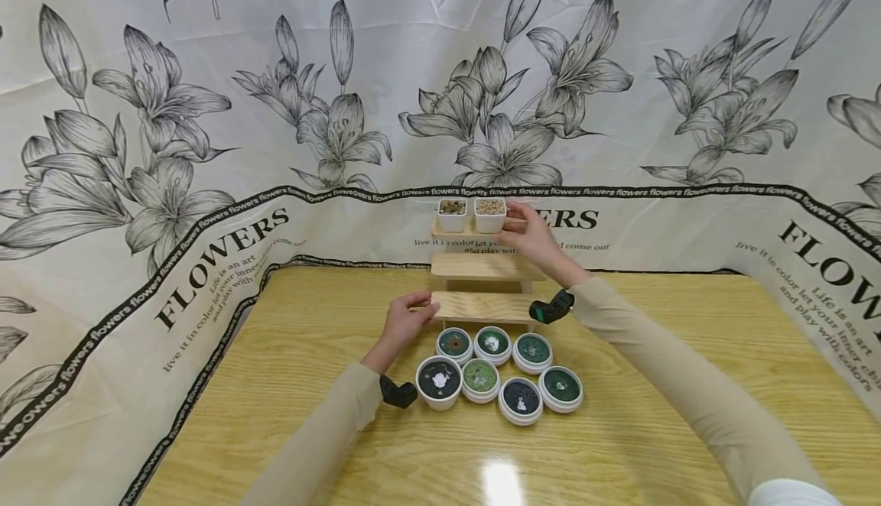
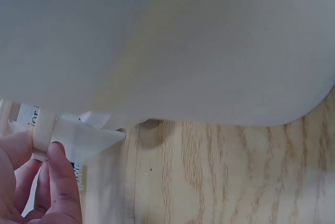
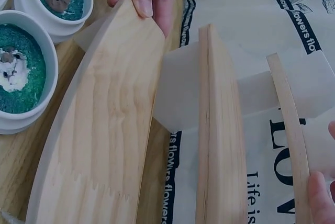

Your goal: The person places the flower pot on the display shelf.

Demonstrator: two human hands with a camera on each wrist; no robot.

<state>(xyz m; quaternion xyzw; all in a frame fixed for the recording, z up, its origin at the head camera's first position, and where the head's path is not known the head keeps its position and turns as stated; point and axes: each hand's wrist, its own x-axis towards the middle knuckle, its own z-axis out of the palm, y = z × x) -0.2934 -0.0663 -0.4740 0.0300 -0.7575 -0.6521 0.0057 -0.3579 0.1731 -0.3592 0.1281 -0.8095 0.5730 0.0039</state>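
A three-tier stand of pale wooden shelves stands at the back of the table. My left hand (image 1: 404, 321) pinches the left end of its lowest shelf (image 1: 485, 306). Both wrist views show that grip, thumb on top in the right one. My right hand (image 1: 535, 242) reaches up to the top shelf (image 3: 287, 109). Its fingers and thumb hold the right side of a small square white pot (image 1: 490, 221) filled with beige pebbles. Beside that, a matching pot (image 1: 452, 219) with darker pebbles sits on the same shelf. The middle shelf (image 1: 489, 266) carries nothing.
In front of the stand cluster several round white cups, among them a taller one (image 1: 439, 384) with black contents and a green one (image 1: 480, 377). A white curved surface (image 2: 220, 77) fills much of the left wrist view. Flower-printed cloth (image 1: 440, 108) hangs behind the wooden table (image 1: 303, 353).
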